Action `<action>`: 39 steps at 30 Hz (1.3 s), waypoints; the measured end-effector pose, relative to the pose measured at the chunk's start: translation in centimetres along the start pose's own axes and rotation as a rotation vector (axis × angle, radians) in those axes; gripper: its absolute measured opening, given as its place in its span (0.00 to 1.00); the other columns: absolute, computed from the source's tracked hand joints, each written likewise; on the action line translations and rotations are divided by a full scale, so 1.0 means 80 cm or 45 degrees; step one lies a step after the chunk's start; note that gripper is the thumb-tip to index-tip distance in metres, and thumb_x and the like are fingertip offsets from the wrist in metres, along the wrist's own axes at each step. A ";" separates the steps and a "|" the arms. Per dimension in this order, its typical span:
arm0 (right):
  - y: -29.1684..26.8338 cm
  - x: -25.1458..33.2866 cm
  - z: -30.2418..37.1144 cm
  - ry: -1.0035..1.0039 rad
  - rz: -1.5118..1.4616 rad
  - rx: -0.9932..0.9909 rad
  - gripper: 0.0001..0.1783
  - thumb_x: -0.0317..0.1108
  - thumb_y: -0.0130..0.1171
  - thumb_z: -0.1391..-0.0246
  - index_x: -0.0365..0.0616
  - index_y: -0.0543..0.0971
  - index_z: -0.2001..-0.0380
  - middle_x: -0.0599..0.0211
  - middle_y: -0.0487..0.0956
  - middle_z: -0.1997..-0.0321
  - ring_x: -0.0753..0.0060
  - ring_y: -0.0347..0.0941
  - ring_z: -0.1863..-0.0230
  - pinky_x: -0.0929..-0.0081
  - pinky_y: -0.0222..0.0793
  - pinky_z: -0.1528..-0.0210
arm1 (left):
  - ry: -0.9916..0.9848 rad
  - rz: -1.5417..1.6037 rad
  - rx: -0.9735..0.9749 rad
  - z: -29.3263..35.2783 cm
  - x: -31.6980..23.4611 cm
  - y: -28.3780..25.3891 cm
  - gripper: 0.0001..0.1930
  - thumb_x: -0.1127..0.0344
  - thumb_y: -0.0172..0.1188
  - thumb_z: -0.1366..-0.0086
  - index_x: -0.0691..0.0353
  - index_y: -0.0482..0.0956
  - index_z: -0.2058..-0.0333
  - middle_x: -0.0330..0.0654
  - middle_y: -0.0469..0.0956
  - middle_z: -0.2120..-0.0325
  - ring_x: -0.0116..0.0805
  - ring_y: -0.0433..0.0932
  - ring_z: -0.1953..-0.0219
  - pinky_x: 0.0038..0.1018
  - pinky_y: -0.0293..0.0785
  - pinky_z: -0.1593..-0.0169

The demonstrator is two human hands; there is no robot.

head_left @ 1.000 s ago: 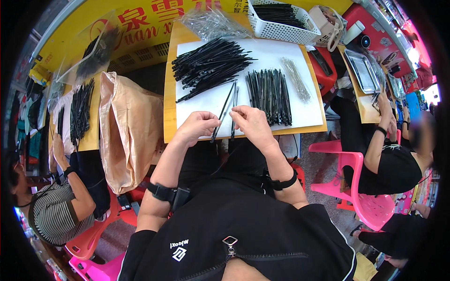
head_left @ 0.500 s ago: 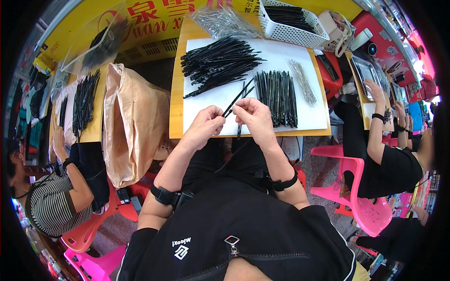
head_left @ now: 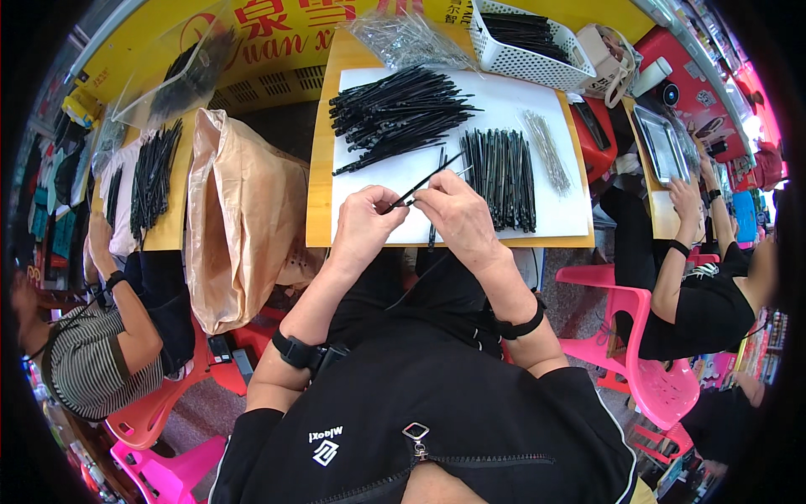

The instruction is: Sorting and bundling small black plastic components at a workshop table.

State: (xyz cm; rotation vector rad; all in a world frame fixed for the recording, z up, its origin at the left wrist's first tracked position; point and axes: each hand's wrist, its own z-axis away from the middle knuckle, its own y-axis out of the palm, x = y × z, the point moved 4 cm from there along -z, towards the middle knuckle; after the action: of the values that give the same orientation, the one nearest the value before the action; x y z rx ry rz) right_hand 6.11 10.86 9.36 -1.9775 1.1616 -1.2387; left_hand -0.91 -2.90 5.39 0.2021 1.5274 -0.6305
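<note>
Both my hands meet above the near edge of a white board [head_left: 357, 181] on a wooden table. My left hand [head_left: 366, 225] is closed, pinching a thin black stick [head_left: 432, 175] that slants up to the right. Close beside it, my right hand [head_left: 457, 217] pinches the lower part of a slim piece whose pale end [head_left: 464, 171] shows past the fingers; its kind is unclear. Beyond lies a loose heap of black sticks [head_left: 395, 113]. Right of my hands, more black sticks form a neat row [head_left: 499, 181], with a bundle of thin silvery wires [head_left: 547, 151] beside it.
Behind the board are a clear plastic bag [head_left: 411, 42] and a white basket [head_left: 525, 57] of black sticks. A large tan bag [head_left: 243, 227] stands at the left. Other people work at tables on both sides; a pink chair [head_left: 646, 361] is at the right.
The black stick in my left hand now slants lower to the right. A pale slim end has come into sight beyond my right fingers. The view has shifted slightly.
</note>
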 end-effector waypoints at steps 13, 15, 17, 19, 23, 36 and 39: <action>0.005 -0.003 -0.006 -0.303 -0.008 -0.087 0.06 0.22 0.61 0.58 0.37 0.76 0.73 0.62 0.75 0.68 0.62 0.74 0.67 0.71 0.72 0.65 | 0.035 -0.035 -0.097 0.001 -0.006 -0.001 0.06 0.75 0.64 0.50 0.70 0.79 0.72 0.43 0.76 0.76 0.28 0.76 0.76 0.23 0.71 0.70; 0.007 -0.002 -0.006 -0.324 0.023 -0.075 0.06 0.22 0.60 0.58 0.38 0.75 0.74 0.63 0.74 0.70 0.62 0.74 0.69 0.71 0.71 0.67 | 0.064 -0.039 -0.102 0.001 -0.004 -0.001 0.06 0.75 0.64 0.50 0.71 0.79 0.72 0.44 0.76 0.76 0.28 0.75 0.76 0.23 0.71 0.70; 0.008 -0.002 -0.007 -0.306 0.030 -0.063 0.06 0.23 0.60 0.59 0.39 0.75 0.74 0.64 0.74 0.70 0.63 0.73 0.70 0.72 0.71 0.68 | 0.103 -0.037 -0.111 0.001 -0.003 0.000 0.06 0.76 0.64 0.50 0.71 0.79 0.72 0.44 0.75 0.76 0.29 0.75 0.76 0.23 0.71 0.70; 0.010 -0.001 -0.008 -0.288 0.036 -0.052 0.06 0.23 0.60 0.60 0.39 0.74 0.75 0.65 0.73 0.71 0.64 0.73 0.71 0.72 0.71 0.69 | 0.145 -0.087 -0.119 0.000 0.000 0.001 0.06 0.76 0.65 0.51 0.71 0.79 0.72 0.42 0.75 0.76 0.26 0.73 0.77 0.22 0.69 0.71; 0.016 -0.004 -0.009 -0.254 0.030 -0.031 0.07 0.23 0.60 0.61 0.41 0.74 0.76 0.67 0.72 0.71 0.65 0.72 0.73 0.72 0.70 0.71 | 0.166 -0.167 -0.103 0.000 0.001 0.005 0.06 0.76 0.65 0.50 0.71 0.79 0.72 0.40 0.74 0.76 0.24 0.71 0.77 0.21 0.68 0.72; 0.009 -0.005 0.004 0.155 -0.232 -0.115 0.07 0.29 0.63 0.55 0.39 0.76 0.73 0.68 0.74 0.72 0.69 0.73 0.70 0.76 0.68 0.71 | 0.061 0.121 -0.188 -0.015 0.023 -0.001 0.07 0.73 0.67 0.49 0.67 0.77 0.77 0.31 0.71 0.86 0.17 0.65 0.82 0.17 0.61 0.78; 0.028 -0.031 0.015 0.912 -1.016 -0.026 0.10 0.33 0.62 0.49 0.36 0.77 0.69 0.69 0.77 0.73 0.79 0.73 0.74 0.81 0.66 0.72 | 0.034 0.195 -0.156 -0.014 0.019 0.003 0.07 0.72 0.67 0.48 0.67 0.76 0.77 0.31 0.71 0.85 0.15 0.64 0.82 0.15 0.60 0.79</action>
State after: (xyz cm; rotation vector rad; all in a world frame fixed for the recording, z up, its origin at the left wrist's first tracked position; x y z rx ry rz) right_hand 5.80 11.88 5.99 -2.1458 0.6252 -2.4862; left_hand -1.87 -2.48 3.81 0.2321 1.5547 -0.4129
